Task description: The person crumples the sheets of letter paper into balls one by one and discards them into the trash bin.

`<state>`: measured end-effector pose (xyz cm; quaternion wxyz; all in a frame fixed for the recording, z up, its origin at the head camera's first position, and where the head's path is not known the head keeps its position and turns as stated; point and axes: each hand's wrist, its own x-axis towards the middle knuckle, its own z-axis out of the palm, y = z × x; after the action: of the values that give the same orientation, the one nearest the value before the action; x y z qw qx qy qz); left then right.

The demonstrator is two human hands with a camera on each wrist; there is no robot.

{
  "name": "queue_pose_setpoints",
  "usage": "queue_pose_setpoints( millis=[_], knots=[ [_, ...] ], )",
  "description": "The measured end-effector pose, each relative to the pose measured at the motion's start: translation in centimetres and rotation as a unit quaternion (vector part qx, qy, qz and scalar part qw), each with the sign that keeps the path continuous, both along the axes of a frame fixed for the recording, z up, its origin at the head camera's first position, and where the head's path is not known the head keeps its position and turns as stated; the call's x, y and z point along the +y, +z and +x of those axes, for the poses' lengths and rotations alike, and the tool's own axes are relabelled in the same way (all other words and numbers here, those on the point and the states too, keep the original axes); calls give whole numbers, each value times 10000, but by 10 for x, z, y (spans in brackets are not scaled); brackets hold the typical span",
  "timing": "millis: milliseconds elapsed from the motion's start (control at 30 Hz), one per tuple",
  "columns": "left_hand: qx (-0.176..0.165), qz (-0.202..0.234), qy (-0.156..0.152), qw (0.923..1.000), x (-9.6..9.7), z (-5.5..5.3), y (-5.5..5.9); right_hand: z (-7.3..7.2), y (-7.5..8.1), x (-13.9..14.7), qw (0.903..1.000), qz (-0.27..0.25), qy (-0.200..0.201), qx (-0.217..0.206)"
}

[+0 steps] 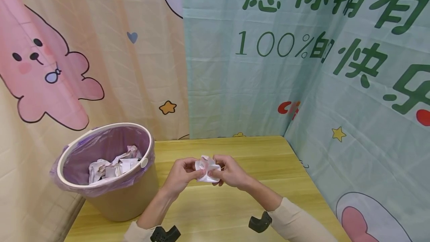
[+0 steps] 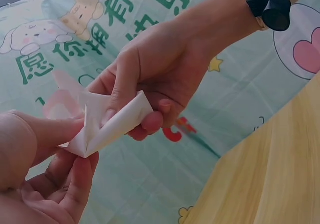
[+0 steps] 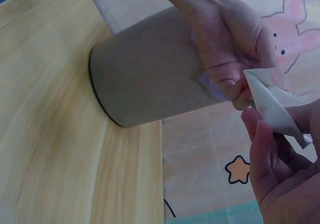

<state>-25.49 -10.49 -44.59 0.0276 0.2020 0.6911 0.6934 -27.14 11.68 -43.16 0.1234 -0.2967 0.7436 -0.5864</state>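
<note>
A folded piece of white paper (image 1: 209, 176) with a pinkish print is held between both hands above the table. The left hand (image 1: 183, 176) pinches its left side between thumb and fingers. On the other side, the right hand (image 1: 231, 171) grips the paper with the thumb laid over its front. In the left wrist view, the paper (image 2: 117, 126) shows creased folds and a pointed lower corner at the left fingertips. From the right wrist, the same paper (image 3: 272, 108) appears as a folded wedge between the two hands.
At the left of the wooden table (image 1: 208, 212) stands a beige bin (image 1: 124, 201) with a purple liner (image 1: 84, 148). Crumpled papers (image 1: 114, 165) lie inside it. Printed curtains (image 1: 235, 85) hang behind the table and along both sides.
</note>
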Motion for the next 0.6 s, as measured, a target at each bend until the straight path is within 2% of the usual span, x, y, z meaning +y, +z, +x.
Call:
queue_pose_setpoints(
  millis=[133, 267, 433, 600],
  knots=[
    [252, -65, 204, 9995, 4, 3, 0, 3, 1, -1, 10000, 55, -43, -10],
    [394, 38, 214, 9990, 6, 4, -2, 5, 2, -2, 9998, 142, -123, -98],
    [327, 168, 160, 9992, 4, 2, -6, 6, 1, -2, 9994, 147, -133, -278],
    [177, 256, 116, 9994, 1, 2, -8, 3, 1, 6, 9983, -41, 285, -503]
  ],
)
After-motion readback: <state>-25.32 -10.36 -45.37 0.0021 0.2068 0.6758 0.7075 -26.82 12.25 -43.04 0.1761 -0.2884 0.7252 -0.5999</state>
